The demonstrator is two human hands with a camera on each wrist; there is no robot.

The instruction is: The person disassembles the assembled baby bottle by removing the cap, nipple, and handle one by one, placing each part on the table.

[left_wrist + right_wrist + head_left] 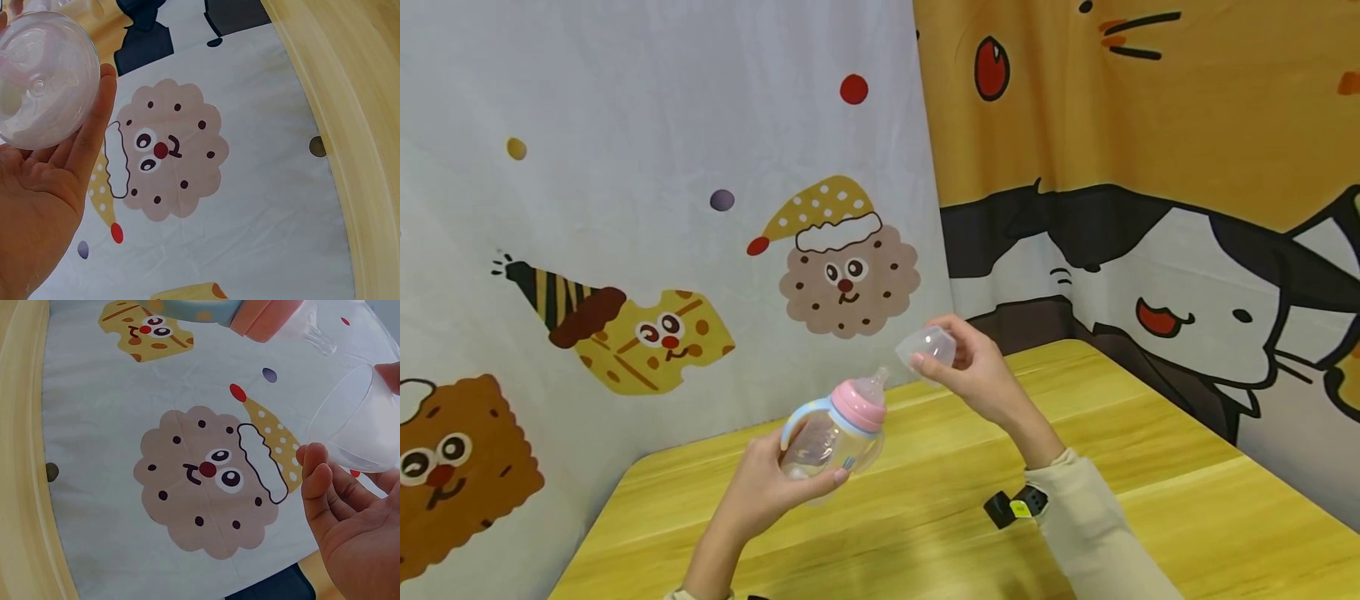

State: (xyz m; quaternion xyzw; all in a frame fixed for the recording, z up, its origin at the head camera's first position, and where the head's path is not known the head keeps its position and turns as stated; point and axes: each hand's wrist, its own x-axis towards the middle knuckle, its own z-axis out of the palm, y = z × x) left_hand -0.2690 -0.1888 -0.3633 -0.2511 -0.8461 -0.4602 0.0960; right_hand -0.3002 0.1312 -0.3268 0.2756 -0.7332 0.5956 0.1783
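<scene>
My left hand (772,483) grips a clear baby bottle (817,446) around its body, above the table. The bottle tilts toward the upper right and has a pink collar (859,404), a clear teat (874,385) and a light-blue handle (801,417). In the left wrist view its round clear base (47,87) faces the camera. My right hand (977,367) pinches a translucent dome-shaped cap (929,352) between thumb and fingers, just up and right of the teat and apart from it. In the right wrist view the cap's open rim (340,403) points toward the bottle.
A wooden table (925,517) lies beneath both hands. Behind it hang a white cartoon curtain (647,108) and an orange one with a cat print (1187,117). A black strap with a small black box (1000,509) is on my right wrist.
</scene>
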